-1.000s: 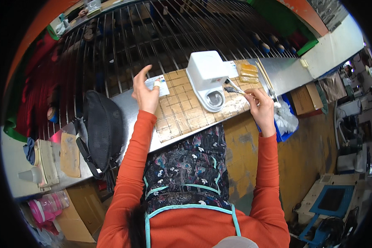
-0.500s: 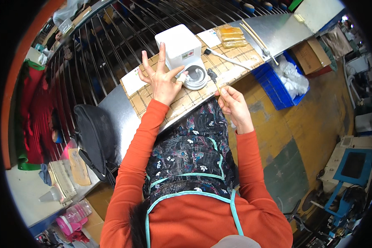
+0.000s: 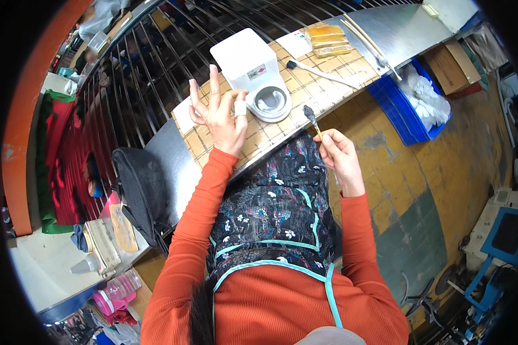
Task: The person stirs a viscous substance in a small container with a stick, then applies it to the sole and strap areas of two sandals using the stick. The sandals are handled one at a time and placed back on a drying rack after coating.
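Note:
My right hand point(image 3: 338, 155), at the table's front edge, pinches the thin yellowish handle of a small brush point(image 3: 309, 114), whose dark, clumped head points up and away. A white plastic dispenser point(image 3: 244, 54) with a square tank and a round open bowl point(image 3: 269, 102) stands on the table; I cannot tell what the pale stuff in the bowl is. Just left of the bowl, my left hand point(image 3: 224, 118) is raised with several fingers spread and the index bent toward the thumb. A white wrap point(image 3: 240, 108) shows by the thumb. I see nothing clearly held there.
Brown gridded board point(image 3: 198, 146) covers part of the metal table. Amber blocks point(image 3: 329, 40), two thin sticks point(image 3: 362, 37) and a white-handled, dark-tipped tool point(image 3: 322, 75) lie to the right. A blue crate point(image 3: 394, 112) holds white bags. A black bag point(image 3: 138, 184) sits left; metal bars point(image 3: 149, 75) run behind.
My left hand has drawn back to the left from the bowl's rim. My right hand has moved slightly down and right with the brush, away from the bowl. The whole view has shifted a little.

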### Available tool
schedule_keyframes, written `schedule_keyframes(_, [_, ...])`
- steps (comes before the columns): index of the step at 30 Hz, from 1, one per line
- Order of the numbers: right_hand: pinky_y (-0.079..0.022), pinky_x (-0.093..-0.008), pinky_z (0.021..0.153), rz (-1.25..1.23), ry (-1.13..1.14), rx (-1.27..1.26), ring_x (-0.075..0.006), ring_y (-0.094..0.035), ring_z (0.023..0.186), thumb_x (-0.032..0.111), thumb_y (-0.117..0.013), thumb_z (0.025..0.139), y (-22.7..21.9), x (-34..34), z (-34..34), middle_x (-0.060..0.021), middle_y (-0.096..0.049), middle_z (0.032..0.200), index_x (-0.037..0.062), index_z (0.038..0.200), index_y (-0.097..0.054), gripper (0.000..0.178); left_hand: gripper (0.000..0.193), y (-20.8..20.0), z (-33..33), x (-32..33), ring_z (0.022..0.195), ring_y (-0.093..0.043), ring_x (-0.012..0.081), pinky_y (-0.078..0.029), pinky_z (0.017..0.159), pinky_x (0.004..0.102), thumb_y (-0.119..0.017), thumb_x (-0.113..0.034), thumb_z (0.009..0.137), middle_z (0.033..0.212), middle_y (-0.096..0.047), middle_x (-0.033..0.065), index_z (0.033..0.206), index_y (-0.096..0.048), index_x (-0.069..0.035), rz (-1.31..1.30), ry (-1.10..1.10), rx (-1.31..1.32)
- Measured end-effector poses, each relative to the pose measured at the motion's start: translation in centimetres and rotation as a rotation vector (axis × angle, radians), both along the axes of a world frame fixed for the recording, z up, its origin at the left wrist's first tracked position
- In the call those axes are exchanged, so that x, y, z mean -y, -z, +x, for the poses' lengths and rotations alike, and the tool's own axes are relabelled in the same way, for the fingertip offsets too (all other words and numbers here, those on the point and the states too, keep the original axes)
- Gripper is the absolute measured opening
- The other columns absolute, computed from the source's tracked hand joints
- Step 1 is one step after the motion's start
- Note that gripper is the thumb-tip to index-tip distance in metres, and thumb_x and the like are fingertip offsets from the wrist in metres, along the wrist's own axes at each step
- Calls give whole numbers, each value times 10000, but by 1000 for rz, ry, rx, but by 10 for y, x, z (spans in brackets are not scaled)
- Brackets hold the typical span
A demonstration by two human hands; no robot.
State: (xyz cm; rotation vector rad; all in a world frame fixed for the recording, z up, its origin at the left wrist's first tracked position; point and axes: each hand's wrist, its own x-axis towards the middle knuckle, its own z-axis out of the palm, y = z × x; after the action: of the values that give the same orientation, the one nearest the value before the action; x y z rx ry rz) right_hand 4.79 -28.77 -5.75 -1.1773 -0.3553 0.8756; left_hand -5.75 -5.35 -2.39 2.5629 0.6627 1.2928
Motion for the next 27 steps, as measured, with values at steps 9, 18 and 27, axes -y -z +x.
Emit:
schedule_keyframes(9, [-239,-165,398,-21,36,15,-3,-323,448,184,-502,998,4,-5,-6,33,-501,610,40,997,-603,177,49,-20,10,-4,1428,-137,395,-7,1052,642,-765,-297,740,1504,-394,-18,789,-758,-294,53,34,-40])
schedule_keyframes(18, [-267,-183,361,-22,-12,-91,-26,-329,395,181,-419,1026,-8,-14,-12,-6,-519,595,30,1049,-557,205,75,-13,-4,26,1438,-172,354,-40,1054,670,-755,-299,756,1472,-438,26,829,-768,-287,-55,70,-79])
schedule_keyframes(27, [-247,-177,405,-73,91,150,-19,-322,448,201,-506,998,-12,-29,-18,22,-500,639,38,1013,-591,185,175,14,-23,21,1419,-209,357,-47,1076,590,-756,-242,754,1507,-375,91,928,-769,-253,-229,19,53])
